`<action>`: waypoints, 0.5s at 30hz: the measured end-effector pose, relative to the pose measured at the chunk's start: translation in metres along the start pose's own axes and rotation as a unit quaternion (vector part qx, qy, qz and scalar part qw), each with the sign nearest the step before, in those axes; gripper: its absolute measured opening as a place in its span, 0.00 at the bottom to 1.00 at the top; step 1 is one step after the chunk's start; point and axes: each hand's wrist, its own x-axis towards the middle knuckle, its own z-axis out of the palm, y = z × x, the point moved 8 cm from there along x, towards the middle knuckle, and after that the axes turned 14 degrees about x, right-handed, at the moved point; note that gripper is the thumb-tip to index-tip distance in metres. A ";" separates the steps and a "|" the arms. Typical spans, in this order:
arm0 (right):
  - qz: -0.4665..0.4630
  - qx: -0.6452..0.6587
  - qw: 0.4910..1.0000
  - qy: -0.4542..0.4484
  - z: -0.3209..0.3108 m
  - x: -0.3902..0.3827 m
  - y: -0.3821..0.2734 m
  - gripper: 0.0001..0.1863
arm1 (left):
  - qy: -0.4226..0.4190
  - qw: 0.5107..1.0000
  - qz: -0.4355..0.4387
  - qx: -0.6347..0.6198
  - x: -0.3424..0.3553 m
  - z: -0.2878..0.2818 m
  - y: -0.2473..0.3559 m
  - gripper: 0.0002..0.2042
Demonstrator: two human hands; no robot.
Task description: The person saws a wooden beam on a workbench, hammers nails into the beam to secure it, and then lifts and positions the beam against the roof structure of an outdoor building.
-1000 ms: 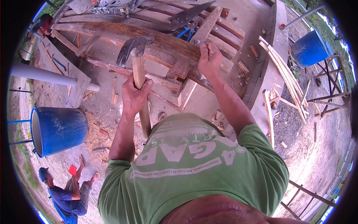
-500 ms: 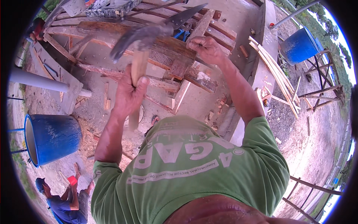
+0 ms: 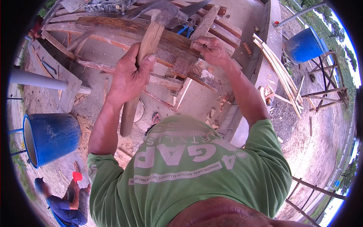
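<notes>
A worker in a green shirt [image 3: 181, 166] is filling the lower centre of the frame, both forearms reaching up toward a wooden frame [image 3: 168, 82] that is spreading across the upper centre. A large blue barrel [image 3: 56, 132] is occupying the left side, its open mouth facing the left edge. A dark, weathered board [image 3: 113, 26] is lying across the wooden frame, running from the upper left to the upper centre. A hammer [image 3: 150, 39] is slanting through the upper centre, its metal head showing in front of the board and its handle pointing down toward the shirt. At lower left, a second person [image 3: 70, 208] in dark blue is sitting. The worker's left hand [image 3: 130, 77] is gripping the hammer's wooden handle, the thumb lying along it. A second blue barrel [image 3: 304, 45] is standing at upper right, and pale wood strips [image 3: 280, 73] are lying in a loose bundle to its left. The worker's right hand [image 3: 211, 51] is curling its fingers together at the board's right end; whether they are pinching something small cannot be told from this angle. A saw blade [image 3: 196, 7] is showing behind the hammer's head, blue-handled pliers [image 3: 185, 30] are lying just above the right hand, and a red cup [image 3: 77, 176] is showing at the seated person's hands.
</notes>
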 end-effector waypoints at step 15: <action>-0.018 -0.015 0.994 0.109 -0.002 -0.012 0.004 0.07 | 0.074 0.994 -0.042 -0.062 0.018 -0.038 0.002 0.12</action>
